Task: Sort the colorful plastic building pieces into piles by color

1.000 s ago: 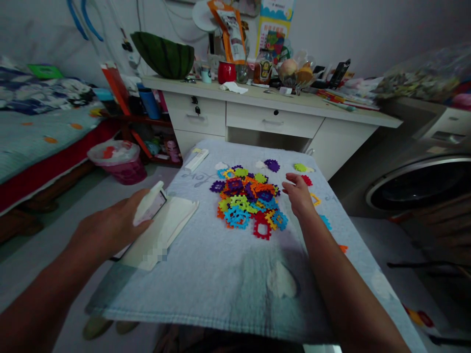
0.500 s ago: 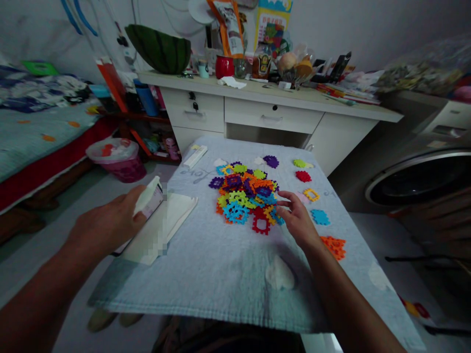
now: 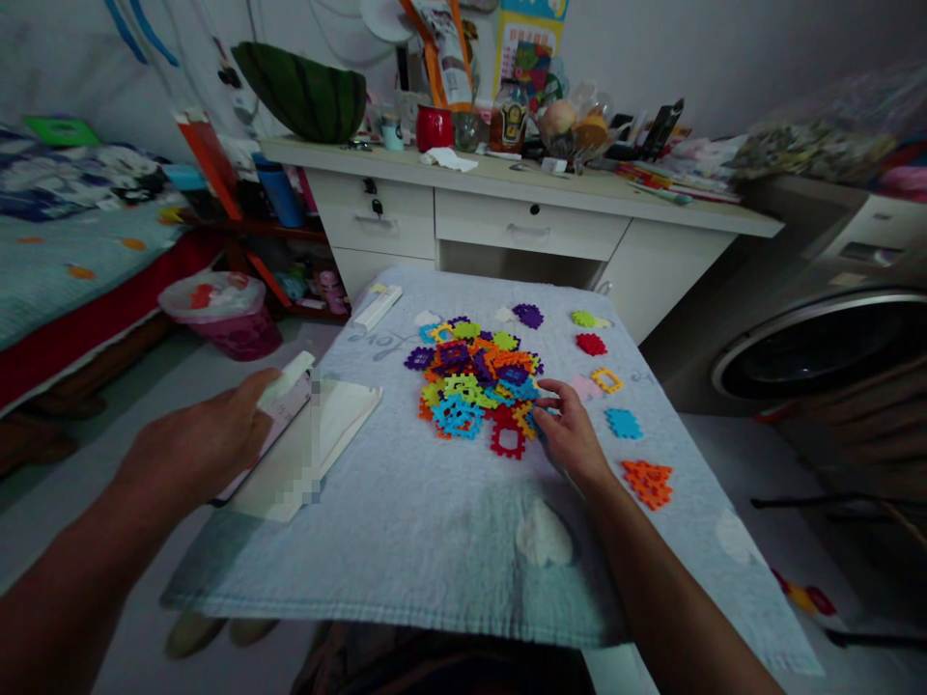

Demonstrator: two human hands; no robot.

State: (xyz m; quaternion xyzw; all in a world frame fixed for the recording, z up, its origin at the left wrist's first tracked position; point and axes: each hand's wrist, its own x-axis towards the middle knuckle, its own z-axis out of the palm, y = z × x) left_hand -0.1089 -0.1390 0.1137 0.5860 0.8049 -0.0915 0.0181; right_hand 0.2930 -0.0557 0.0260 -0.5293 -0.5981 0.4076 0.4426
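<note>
My left hand (image 3: 195, 439) is closed around a smartphone (image 3: 279, 415), tilted above an open paper pad (image 3: 337, 420) at the table's left side. A pile of colourful plastic interlocking pieces (image 3: 463, 386) lies mid-table, in purple, orange, green, blue, yellow and red. At the pile's right edge is my right hand (image 3: 575, 439), fingers curved and apart, the tips by a blue and a yellow piece. Whether they touch is hard to tell. Right of that hand lie a blue square piece (image 3: 624, 423), a yellow frame piece (image 3: 606, 379) and a small stack of orange pieces (image 3: 647, 483).
A pale blue cloth (image 3: 406, 541) covers the table. Near its far edge are a white box (image 3: 378, 309), a purple piece (image 3: 528, 316), a green piece (image 3: 583, 318) and a red piece (image 3: 591, 344). A white desk (image 3: 536, 198) stands behind, a washing machine (image 3: 818, 290) right.
The whole view has shifted slightly left. My right hand is still at the pile's right edge, and my left hand still holds the smartphone above the pad.
</note>
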